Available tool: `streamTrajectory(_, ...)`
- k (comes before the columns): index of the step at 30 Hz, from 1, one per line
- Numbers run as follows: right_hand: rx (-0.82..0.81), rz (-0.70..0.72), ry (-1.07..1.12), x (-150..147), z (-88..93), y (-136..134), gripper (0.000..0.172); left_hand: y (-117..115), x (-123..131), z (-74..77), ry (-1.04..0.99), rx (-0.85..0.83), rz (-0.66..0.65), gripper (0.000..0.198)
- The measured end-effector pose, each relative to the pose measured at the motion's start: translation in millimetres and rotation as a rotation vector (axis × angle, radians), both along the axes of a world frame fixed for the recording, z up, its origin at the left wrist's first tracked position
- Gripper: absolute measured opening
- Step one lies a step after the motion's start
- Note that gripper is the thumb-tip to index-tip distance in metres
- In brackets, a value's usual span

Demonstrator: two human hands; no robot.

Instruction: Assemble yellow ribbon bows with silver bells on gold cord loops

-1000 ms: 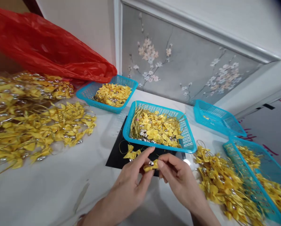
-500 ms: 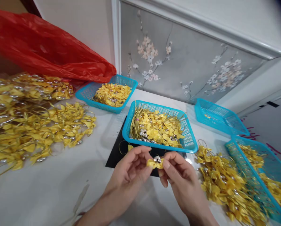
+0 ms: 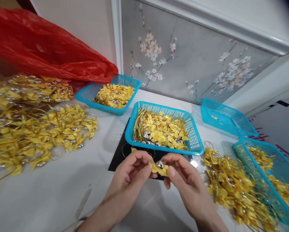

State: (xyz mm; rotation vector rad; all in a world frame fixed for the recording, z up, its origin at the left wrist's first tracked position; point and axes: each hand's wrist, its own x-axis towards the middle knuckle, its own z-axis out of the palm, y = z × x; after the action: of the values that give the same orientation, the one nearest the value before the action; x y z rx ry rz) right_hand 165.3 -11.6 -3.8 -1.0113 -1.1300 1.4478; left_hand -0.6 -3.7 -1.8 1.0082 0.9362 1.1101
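Between my two hands is a small yellow ribbon bow (image 3: 162, 170) with a silver bell (image 3: 160, 164) at its middle. My left hand (image 3: 132, 175) pinches the bow's left end between thumb and fingers. The right end is pinched by my right hand (image 3: 186, 174). Just beyond my fingers stands a blue plastic basket (image 3: 199, 146) holding yellow bows, silver bells and gold cords. A black flat board (image 3: 115, 159) lies partly under that basket and my hands, with a scrap of yellow ribbon and a thin gold cord loop on it.
Heaps of yellow bows with bells (image 3: 69, 129) spread over the left side, near a red plastic bag (image 3: 62, 61). Another pile of bows (image 3: 231, 187) lies at right beside a blue basket (image 3: 258, 180). More blue baskets stand at back left (image 3: 121, 111) and back right (image 3: 226, 124).
Both hands keep their pinch on the bow. My left fingers have curled in a little, and the bow's left end now tilts up. The camera view has shifted slightly.
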Motion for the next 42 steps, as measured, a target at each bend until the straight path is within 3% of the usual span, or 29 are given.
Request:
streamTrajectory(5,0.21,0.037,-0.21,4,5.9,-1,0.014,0,1,1.7,0.082,0.029,-0.003,0.002)
streamTrajectory(10,0.294,0.084,-0.312,12,7.4,-2,0.01,0,0,-0.1,0.096,0.025,0.027,0.005)
streamTrajectory(14,0.235,-0.073,-0.255,13,6.3,3,0.009,-2,-1,-1.1,0.123,0.089,0.038,0.004)
streamTrajectory(20,0.056,-0.01,-0.254,8,6.9,3,0.013,-4,0,-1.2,0.207,0.173,0.023,0.013)
streamTrajectory(24,0.066,-0.077,-0.249,8,6.5,2,0.013,-6,-1,-3.9,0.152,0.22,0.112,0.017)
streamTrajectory(27,0.101,-0.124,-0.264,7,5.0,2,0.01,-7,-2,-7.3,0.309,0.395,0.207,0.015)
streamTrajectory(30,0.162,-0.147,-0.306,5,3.2,0,0.006,-8,-3,-10.4,0.442,0.489,0.176,0.02)
streamTrajectory(36,0.233,-0.082,-0.352,1,0.8,-5,0.006,-9,-2,-12.8,0.41,0.422,0.105,0.013)
streamTrajectory(39,0.142,-0.082,-0.209,-2,-0.9,-6,0.008,-8,-1,-9.6,0.365,0.397,0.074,0.013)
streamTrajectory(42,0.026,-0.055,0.023,-5,-3.8,-6,0.014,-6,2,-2.5,0.242,0.268,0.013,0.014)
